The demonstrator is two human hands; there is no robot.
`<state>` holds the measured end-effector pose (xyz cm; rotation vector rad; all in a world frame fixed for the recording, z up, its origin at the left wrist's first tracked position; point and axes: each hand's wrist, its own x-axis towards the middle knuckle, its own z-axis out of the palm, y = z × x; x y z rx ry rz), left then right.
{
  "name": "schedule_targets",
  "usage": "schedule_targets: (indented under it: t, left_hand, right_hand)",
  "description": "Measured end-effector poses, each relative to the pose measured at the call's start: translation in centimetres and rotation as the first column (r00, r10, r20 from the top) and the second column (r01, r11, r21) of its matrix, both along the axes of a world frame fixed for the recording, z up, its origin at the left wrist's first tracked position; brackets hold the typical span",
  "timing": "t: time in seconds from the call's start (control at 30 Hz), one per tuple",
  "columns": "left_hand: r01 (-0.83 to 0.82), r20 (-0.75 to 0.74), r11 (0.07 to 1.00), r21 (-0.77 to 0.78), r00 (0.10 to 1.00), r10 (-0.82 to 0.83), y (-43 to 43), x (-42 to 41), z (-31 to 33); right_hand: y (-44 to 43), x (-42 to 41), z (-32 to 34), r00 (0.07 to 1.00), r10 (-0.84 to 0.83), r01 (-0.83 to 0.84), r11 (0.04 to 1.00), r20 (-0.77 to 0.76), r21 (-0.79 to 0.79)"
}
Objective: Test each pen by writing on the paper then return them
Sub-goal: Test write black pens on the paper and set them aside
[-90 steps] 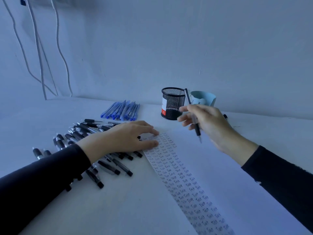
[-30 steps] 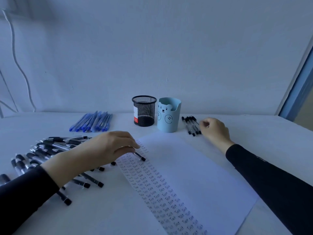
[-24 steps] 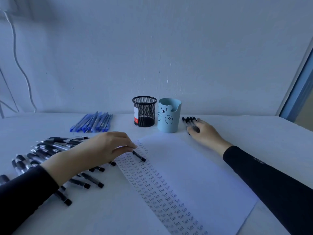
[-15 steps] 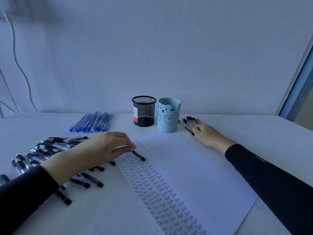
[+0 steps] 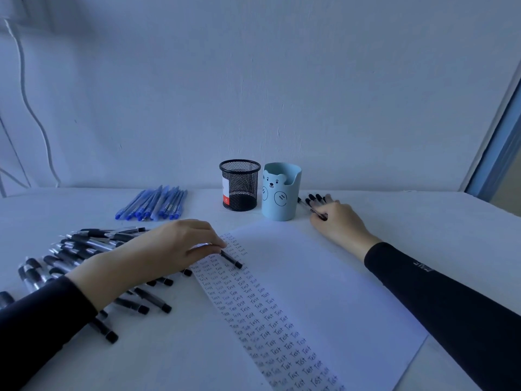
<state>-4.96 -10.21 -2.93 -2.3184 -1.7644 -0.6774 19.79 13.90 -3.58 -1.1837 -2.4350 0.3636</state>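
My left grip (image 5: 166,249) pinches a black plastic pen (image 5: 231,259) over the white paper sheet (image 5: 324,277), frame centre.
Centre right, my right grip (image 5: 341,224) curls on a row of black pens (image 5: 313,199) by the pale-blue bear cup (image 5: 282,193); whether pinching, I cannot tell.

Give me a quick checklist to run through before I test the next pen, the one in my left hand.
1. Next pen ready: left hand pinches a black pen lying on the paper. Ok.
2. Right hand free to write: it is on the tested pens beside the bear cup; whether its grip has let go, cannot tell.
3. Blank space right of the writing: ok.
4. Pen tip exposed: cannot tell.
5. Untested pile apart from tested pens: opposite sides of paper. Ok.
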Motion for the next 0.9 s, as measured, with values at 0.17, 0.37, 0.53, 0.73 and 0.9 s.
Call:
schedule_targets:
  t: [0.17, 0.37, 0.53, 0.73, 0.9]
  left_hand:
    - [-0.004, 0.006, 1.0, -0.007, 1.0, 0.004, 0.1, 0.0, 0.0]
    - [-0.002, -0.005, 1.0, -0.008, 1.0, 0.002, 0.1, 0.0, 0.0]
    - [-0.009, 0.0, 1.0, -0.01, 1.0, 0.009, 0.0, 0.0, 0.0]
    - [0.01, -0.005, 1.0, -0.012, 1.0, -0.01, 0.0, 0.2, 0.1]
    - [-0.001, -0.002, 1.0, -0.017, 1.0, 0.001, 0.0, 0.1, 0.2]
  right_hand:
    - [0.0, 0.2, -0.1, 0.998, 0.005, -0.004, 1.0, -0.059, 0.021]
    - [0.0, -0.1, -0.1, 0.998, -0.041, 0.05, 0.982, -0.054, 0.184]
    - [-0.2, 0.1, 0.4, 0.992, 0.004, 0.0, 0.999, -0.126, 0.036]
    - [1.2, 3.1, 2.7, 0.951, 0.159, -0.238, 0.925, -0.266, -0.298]
    - [2.5, 4.9, 2.2, 0.957, 0.247, -0.289, 0.867, -0.154, -0.406]
